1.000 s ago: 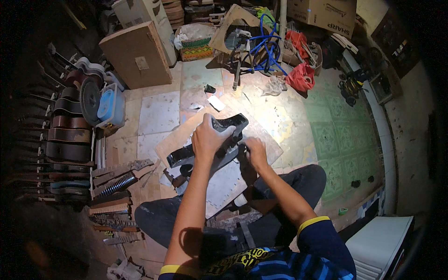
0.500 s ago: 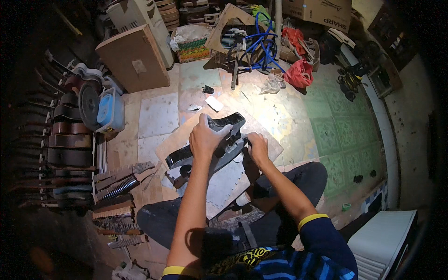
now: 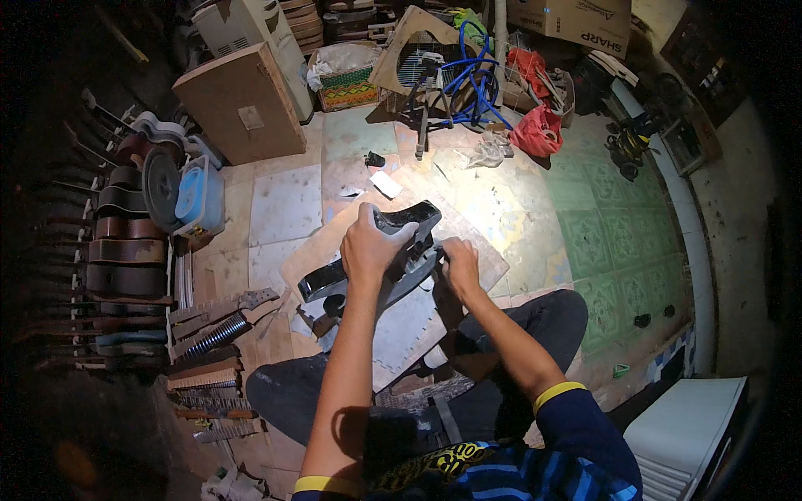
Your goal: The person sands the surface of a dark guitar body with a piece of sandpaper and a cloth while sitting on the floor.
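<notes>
A glossy black guitar body [image 3: 408,215] with curved, cut-out edges is tilted over a board in front of my crossed legs. My left hand [image 3: 368,244] is closed round its upper part, thumb lying across the black surface. My right hand [image 3: 459,265] has its fingers curled and pressed at the right side of the body; whatever they pinch is hidden. Beneath the body lie the wooden board [image 3: 486,269] and a pale grey sheet [image 3: 401,338] with a notched edge. Part of the body's underside is in shadow.
Several guitars line a rack [image 3: 125,250] on the left, beside saws and files [image 3: 213,334] on the floor. A blue-lidded tub [image 3: 199,200], a leaning wooden panel [image 3: 238,108], a blue hose [image 3: 472,79] and a red bag [image 3: 537,132] lie farther out. A white cabinet [image 3: 685,430] stands at right.
</notes>
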The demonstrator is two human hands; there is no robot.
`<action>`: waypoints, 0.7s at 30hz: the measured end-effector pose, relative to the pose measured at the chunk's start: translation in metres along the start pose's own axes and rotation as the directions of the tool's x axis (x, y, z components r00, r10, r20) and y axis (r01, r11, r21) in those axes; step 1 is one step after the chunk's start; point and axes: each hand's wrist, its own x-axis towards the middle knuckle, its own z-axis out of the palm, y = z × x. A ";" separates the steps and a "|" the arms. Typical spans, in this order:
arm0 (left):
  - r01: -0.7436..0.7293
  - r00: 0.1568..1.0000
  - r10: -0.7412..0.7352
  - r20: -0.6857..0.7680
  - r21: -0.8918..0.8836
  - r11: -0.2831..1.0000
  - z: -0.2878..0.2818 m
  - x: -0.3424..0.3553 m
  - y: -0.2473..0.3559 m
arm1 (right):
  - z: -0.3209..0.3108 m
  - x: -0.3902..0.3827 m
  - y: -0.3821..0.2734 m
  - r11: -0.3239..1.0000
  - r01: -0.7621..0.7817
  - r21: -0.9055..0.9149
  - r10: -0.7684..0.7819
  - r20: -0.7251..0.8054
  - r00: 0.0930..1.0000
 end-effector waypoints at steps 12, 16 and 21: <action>-0.080 0.995 0.079 -0.052 -0.004 0.997 -0.001 0.002 -0.001 | 0.004 0.000 0.008 1.000 0.004 -0.002 -0.004 0.022 1.000; -0.058 0.997 0.058 -0.046 0.013 0.998 0.000 0.001 -0.004 | 0.005 -0.007 -0.004 0.998 0.065 -0.017 -0.064 0.062 0.996; -0.035 0.999 0.035 -0.007 -0.006 0.999 -0.001 -0.003 -0.002 | 0.004 -0.003 -0.001 1.000 -0.016 -0.011 0.016 0.027 1.000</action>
